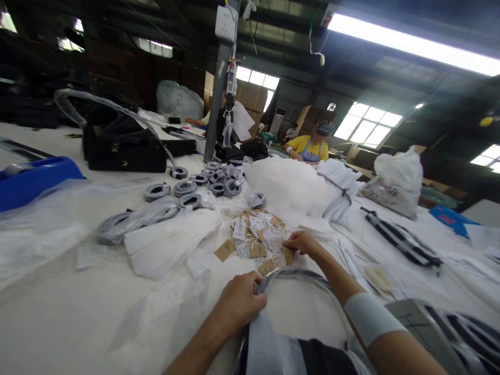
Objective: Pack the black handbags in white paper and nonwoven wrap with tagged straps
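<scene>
My left hand (242, 299) is closed around one end of a plastic-wrapped bag strap (308, 273), near a bit of shiny metal. From there the strap curves over to the right, towards a black bag (324, 357) partly covered in pale wrapping at the bottom edge. My right hand (304, 244) pinches a brown card hang tag (289, 255) at the right side of a pile of tags (255, 232). The pile mixes brown cards with small clear packets and strings. Fingers hide part of the held tag.
Coiled wrapped straps (185, 187) lie behind and left of the tags, beside white sheets (172, 242). Further back are a black handbag (125, 153), a metal post (216, 104) and a heap of white padding (289, 182). A person in yellow (310, 148) sits across.
</scene>
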`<state>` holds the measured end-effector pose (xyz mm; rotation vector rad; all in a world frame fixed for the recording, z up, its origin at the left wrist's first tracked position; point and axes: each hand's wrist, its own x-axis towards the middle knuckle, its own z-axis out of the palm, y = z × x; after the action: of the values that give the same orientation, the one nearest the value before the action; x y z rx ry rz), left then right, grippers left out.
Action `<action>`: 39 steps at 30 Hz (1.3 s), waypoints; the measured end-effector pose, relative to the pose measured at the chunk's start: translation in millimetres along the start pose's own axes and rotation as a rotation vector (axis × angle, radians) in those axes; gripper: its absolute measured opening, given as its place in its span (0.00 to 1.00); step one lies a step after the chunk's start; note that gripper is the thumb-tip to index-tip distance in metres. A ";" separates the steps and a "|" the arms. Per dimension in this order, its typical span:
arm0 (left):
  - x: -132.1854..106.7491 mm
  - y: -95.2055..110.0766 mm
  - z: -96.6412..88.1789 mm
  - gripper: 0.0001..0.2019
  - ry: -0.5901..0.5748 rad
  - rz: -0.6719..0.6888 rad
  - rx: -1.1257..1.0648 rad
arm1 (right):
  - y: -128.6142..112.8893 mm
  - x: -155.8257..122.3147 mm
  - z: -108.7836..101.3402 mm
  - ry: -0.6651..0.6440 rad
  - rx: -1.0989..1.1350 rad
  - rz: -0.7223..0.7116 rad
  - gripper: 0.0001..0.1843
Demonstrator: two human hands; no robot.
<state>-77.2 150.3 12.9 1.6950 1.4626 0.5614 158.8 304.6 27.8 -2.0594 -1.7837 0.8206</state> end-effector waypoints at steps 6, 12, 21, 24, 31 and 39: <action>-1.1 1.9 -4.2 0.15 0.091 0.025 -0.053 | -18.7 -15.7 -29.9 0.075 0.346 -0.156 0.18; 6.6 0.6 -12.1 0.16 0.231 0.149 -0.413 | -53.4 -52.6 -37.2 0.025 0.577 -0.329 0.24; 11.3 -9.4 -12.2 0.23 -0.096 0.270 -0.718 | -76.9 -106.0 9.7 -0.129 0.670 -0.436 0.15; 12.2 -13.2 -12.9 0.23 -0.075 0.276 -0.669 | -63.7 -97.9 9.1 0.071 0.557 -0.378 0.13; 11.9 -19.6 -18.2 0.23 0.022 0.226 -0.610 | -27.1 -182.6 -30.7 0.220 0.110 -0.458 0.15; 11.8 -23.0 -18.0 0.24 0.098 0.130 -0.556 | 29.5 -322.9 22.3 -0.118 -0.423 -0.858 0.57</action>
<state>-102.1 166.8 2.8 1.3344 1.1236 1.0276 147.3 -17.9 66.2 -1.1827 -2.7454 0.3197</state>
